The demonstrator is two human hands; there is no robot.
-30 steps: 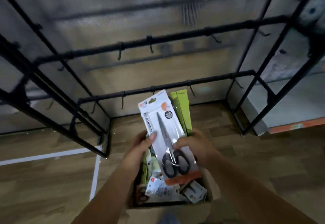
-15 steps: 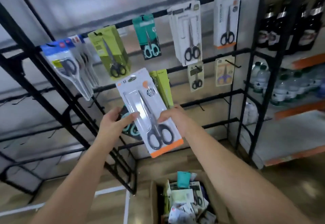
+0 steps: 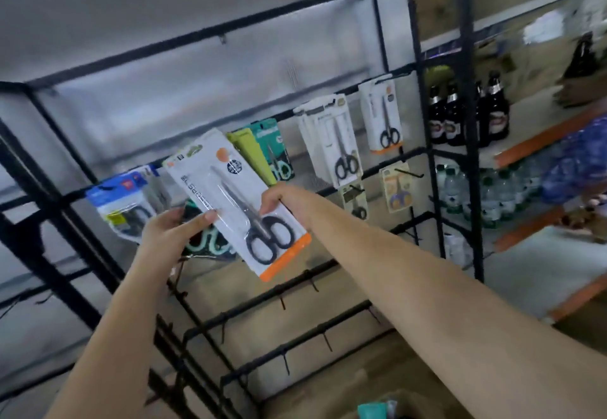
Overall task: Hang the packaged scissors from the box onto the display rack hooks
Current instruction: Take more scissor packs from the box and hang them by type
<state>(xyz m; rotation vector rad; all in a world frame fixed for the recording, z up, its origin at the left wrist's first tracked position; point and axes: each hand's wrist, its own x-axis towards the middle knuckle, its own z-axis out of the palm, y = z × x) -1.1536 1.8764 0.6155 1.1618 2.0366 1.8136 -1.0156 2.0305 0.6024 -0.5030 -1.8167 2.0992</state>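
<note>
Head view: white-and-orange scissors pack (image 3: 238,201), pinched by left hand (image 3: 167,233) and right hand (image 3: 284,200), raised before display rack (image 3: 415,116); carry step, next likely threading its hang-hole onto a hook.

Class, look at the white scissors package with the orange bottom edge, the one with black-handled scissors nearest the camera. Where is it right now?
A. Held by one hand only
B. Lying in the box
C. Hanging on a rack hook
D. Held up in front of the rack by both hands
D: the left hand and right hand each grip a side of the package, tilted in front of the display rack.
</note>
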